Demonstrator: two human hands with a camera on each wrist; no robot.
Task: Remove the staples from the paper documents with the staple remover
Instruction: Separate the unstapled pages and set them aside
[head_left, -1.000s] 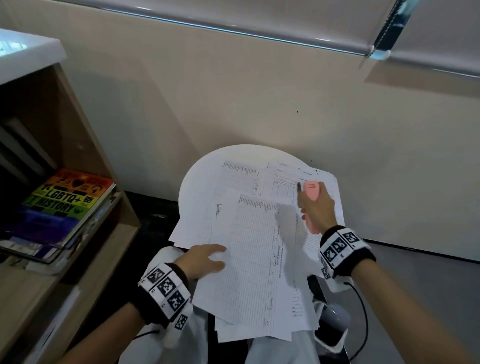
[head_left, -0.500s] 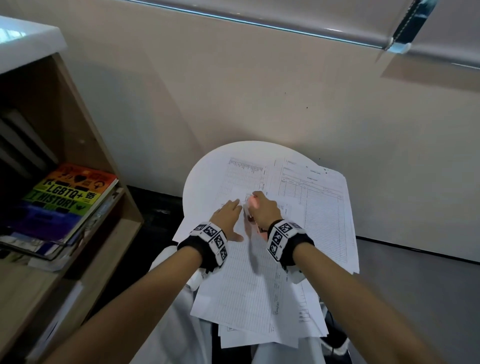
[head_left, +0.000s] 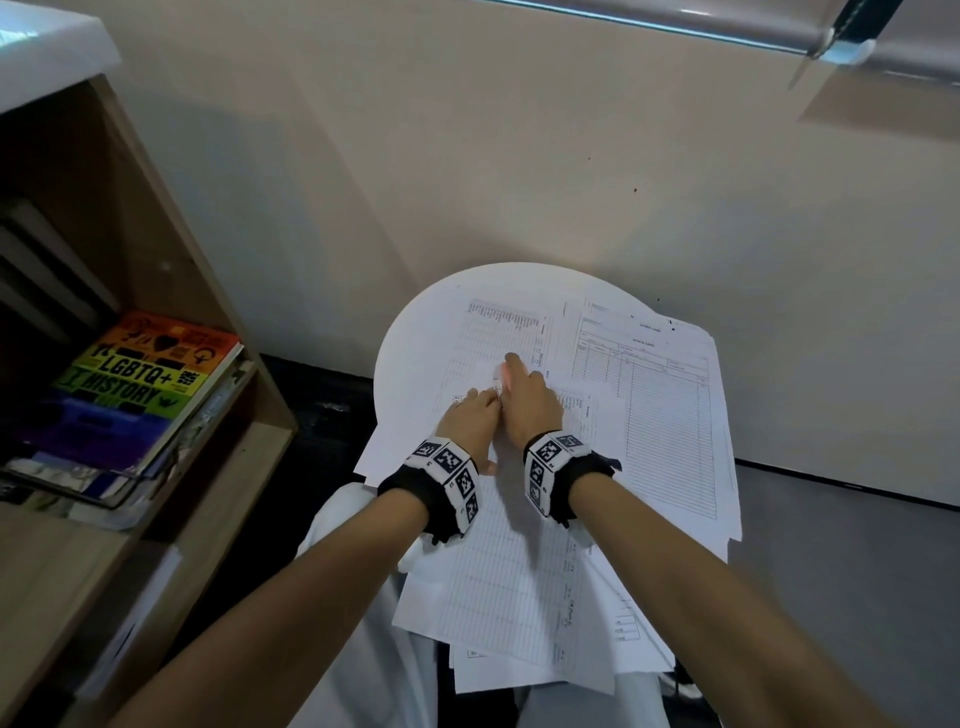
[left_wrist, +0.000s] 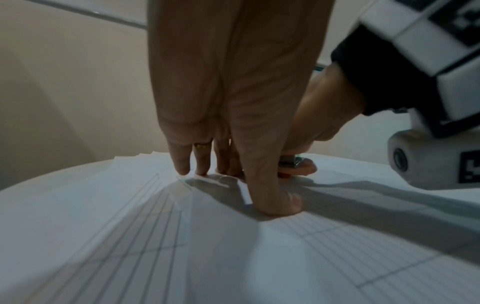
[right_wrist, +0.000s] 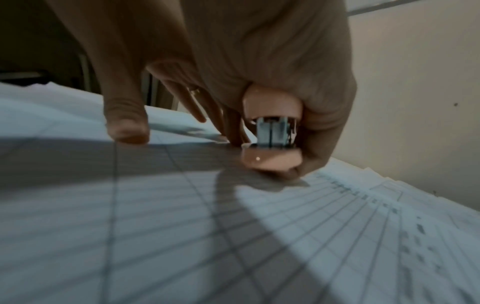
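Both hands have come forward since a second ago and now meet at the top sheet's corner on the round counter (head_left: 415, 332). Left hand (head_left: 470, 415) presses straight fingertips (left_wrist: 182, 170) onto the papers (head_left: 519, 571). Just right of it, right hand (head_left: 530, 400) clenches the pink staple remover (right_wrist: 271, 133), its jaws and the staple hidden.

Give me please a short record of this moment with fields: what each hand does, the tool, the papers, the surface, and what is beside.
left hand: fingertips press the top sheet flat, next to the tool
right hand: grips the staple remover
staple remover: pink, metal jaws down at the paper
papers: several printed sheets, overlapping
table: round, white, under the papers
shelf: wooden, left of the table, holds a rainbow book
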